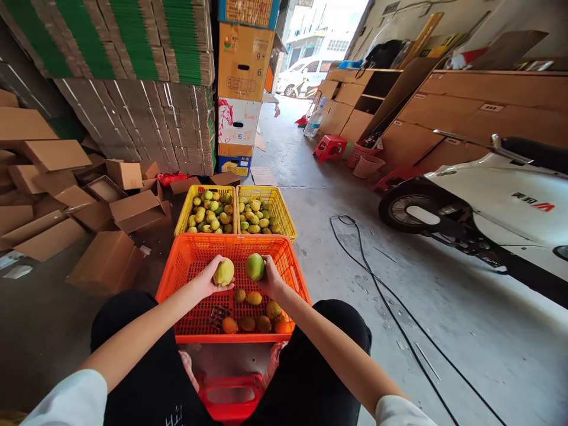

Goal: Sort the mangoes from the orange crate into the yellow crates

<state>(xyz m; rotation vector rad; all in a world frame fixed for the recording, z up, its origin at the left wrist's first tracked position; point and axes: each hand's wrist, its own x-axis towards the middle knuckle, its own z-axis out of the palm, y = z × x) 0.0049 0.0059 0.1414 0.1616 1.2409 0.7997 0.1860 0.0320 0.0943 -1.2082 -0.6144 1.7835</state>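
Note:
My left hand (pixel 212 277) is closed around a pale yellow, lemon-like fruit (pixel 223 272). In my right hand (pixel 270 276) is a rounder green fruit (pixel 254 267). Both are held up side by side, a small gap apart, over an orange plastic crate (pixel 166 278) between my knees. Several yellow, orange and brownish fruits lie in the crate, mostly along its near right side; one of them is a yellow fruit (pixel 254 298). Beyond its far rim stand two yellow baskets, the left basket (pixel 181 214) and the right basket (pixel 286 214), both holding many yellow-green fruits.
Empty cardboard boxes (pixel 104 260) lie heaped at the left, before stacked flattened cartons (pixel 133 112). A column of printed boxes (pixel 245 62) rises behind the baskets. On the right, a black cable (pixel 377 278) crosses the floor near a white scooter (pixel 497 189).

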